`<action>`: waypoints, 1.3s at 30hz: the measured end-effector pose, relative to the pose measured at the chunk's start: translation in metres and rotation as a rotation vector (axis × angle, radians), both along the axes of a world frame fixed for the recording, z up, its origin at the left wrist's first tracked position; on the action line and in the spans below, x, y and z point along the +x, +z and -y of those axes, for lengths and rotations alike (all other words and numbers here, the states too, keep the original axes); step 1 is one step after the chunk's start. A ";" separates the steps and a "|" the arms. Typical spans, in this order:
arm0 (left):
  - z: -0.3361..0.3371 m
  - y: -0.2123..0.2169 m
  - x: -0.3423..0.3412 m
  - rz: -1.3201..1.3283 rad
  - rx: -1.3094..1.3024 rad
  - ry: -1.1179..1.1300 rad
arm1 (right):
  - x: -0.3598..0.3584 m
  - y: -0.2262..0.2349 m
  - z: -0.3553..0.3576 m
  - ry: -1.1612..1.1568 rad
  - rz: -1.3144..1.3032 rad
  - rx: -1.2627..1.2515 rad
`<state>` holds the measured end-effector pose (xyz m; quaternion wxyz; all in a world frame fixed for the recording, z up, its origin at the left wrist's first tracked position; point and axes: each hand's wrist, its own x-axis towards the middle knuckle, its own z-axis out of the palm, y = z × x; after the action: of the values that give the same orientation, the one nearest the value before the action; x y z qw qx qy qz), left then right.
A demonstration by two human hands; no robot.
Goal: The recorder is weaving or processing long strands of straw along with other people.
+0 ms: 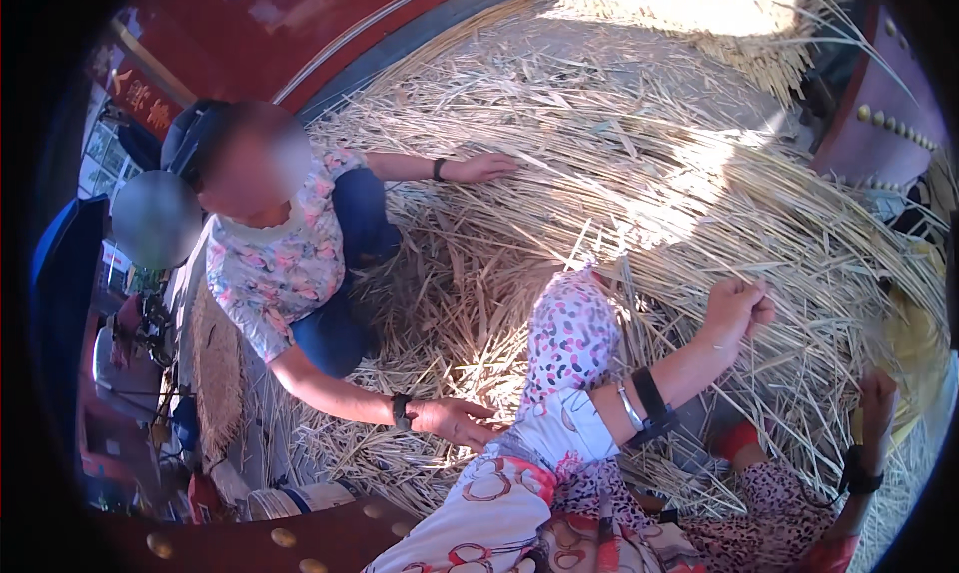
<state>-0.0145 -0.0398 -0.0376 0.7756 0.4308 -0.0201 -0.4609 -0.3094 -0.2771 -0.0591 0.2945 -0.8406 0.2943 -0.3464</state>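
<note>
A broad layer of dry straw stalks (559,208) spreads across the floor before me, many lying lengthwise from upper left to right. My left hand (737,311) is closed above the stalks, wearing a bracelet and a black wristband; what its fingers hold, if anything, is too small to make out. Far to the right, my right hand (878,403) is raised beside a blurred yellow cloth-like patch (911,358). Its fingers are smeared, so their grip is unclear. My knee in spotted trousers (571,333) presses among the straw.
A co-worker in a flowered shirt (275,273) squats at the left, one hand (484,168) on the straw and the other (455,420) near my leg. A red panel (270,23) stands behind. Studded dark red boards (884,123) rise at right. Straw bundles (754,58) lie at the back.
</note>
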 end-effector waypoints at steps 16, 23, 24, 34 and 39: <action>-0.011 -0.011 0.018 0.050 -0.022 -0.086 | 0.078 0.095 -0.090 0.155 -0.319 0.090; 0.004 -0.014 -0.030 0.000 -0.068 -0.175 | 0.085 0.085 -0.125 0.212 -0.266 -0.064; 0.007 -0.017 -0.036 0.005 -0.144 -0.176 | 0.088 0.084 -0.132 0.206 -0.248 -0.138; 0.000 -0.013 -0.043 0.042 -0.128 -0.116 | 0.108 0.070 -0.143 0.286 -0.348 -0.522; -0.001 -0.009 -0.042 0.052 -0.163 -0.100 | 0.112 0.077 -0.150 0.282 -0.352 -0.602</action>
<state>-0.0562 -0.0384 -0.0470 0.7835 0.3765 -0.0992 -0.4843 -0.1976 -0.1266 0.0184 0.0240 -0.9685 0.1070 -0.2236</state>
